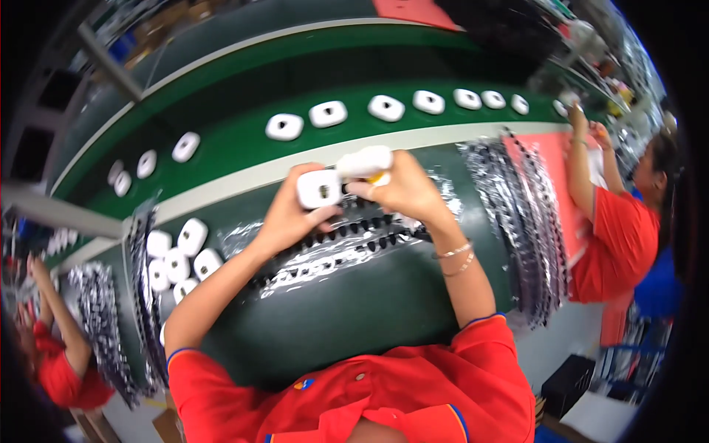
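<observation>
My left hand (289, 214) is closed around a white rounded-square plastic housing (316, 190) with a small dark opening in its face. Beside it, my right hand (408, 188) grips a white rounded piece (364, 160) with a bit of yellow under it; its exact kind I cannot make out. The two white things are very close together, and my right fingertips are near a small dark part at the housing's edge. Beneath my hands, clear plastic strips (317, 267) with rows of small black parts lie on the dark green table (347, 314).
Several more white housings (177, 264) lie in a group at the left. A row of them sits on the green conveyor belt (236, 133) beyond a pale rail (221, 193). Bundled strips (517, 229) hang at the right. Co-workers in red (624, 236) work on both sides.
</observation>
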Available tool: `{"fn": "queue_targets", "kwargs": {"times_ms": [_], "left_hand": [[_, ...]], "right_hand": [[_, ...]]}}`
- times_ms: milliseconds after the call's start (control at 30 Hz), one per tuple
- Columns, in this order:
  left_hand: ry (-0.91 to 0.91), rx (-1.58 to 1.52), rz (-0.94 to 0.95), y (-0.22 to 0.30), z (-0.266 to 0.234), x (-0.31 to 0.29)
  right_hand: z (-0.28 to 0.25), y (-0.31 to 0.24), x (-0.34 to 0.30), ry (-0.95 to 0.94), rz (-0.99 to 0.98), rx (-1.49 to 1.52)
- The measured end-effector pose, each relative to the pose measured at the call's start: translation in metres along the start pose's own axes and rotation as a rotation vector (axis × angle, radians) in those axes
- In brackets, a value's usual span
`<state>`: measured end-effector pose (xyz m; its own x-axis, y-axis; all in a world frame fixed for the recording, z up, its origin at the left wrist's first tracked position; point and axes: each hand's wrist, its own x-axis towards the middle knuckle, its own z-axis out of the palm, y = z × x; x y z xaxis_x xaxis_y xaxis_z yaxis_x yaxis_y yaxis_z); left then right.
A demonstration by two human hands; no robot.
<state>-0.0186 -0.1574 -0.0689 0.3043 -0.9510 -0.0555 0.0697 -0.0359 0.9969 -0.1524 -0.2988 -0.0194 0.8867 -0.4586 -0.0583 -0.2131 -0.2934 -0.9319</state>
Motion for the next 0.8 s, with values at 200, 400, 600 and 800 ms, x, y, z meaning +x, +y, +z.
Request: {"fn": "queue_targets", "kwargs": {"times_ms": [200, 400, 600, 800], "left_hand": [[-0.085, 0.003, -0.017, 0.009, 0.007, -0.003], [-0.119, -0.011, -0.052, 0.013, 0.005, -0.005], [-0.138, -0.127, -0.045, 0.011, 0.006, -0.004], [-0.132, -0.182, -0.008, 0.006, 0.007, -0.003]], "right_hand": [[0.013, -0.005, -0.005, 0.088, -0.155, -0.158], [0.018, -0.011, -0.008, 0.062, -0.163, -0.208], [0.021, -0.011, -0.010, 0.111, -0.169, -0.266], [0.021, -0.011, -0.010, 0.135, -0.190, -0.296]]}}
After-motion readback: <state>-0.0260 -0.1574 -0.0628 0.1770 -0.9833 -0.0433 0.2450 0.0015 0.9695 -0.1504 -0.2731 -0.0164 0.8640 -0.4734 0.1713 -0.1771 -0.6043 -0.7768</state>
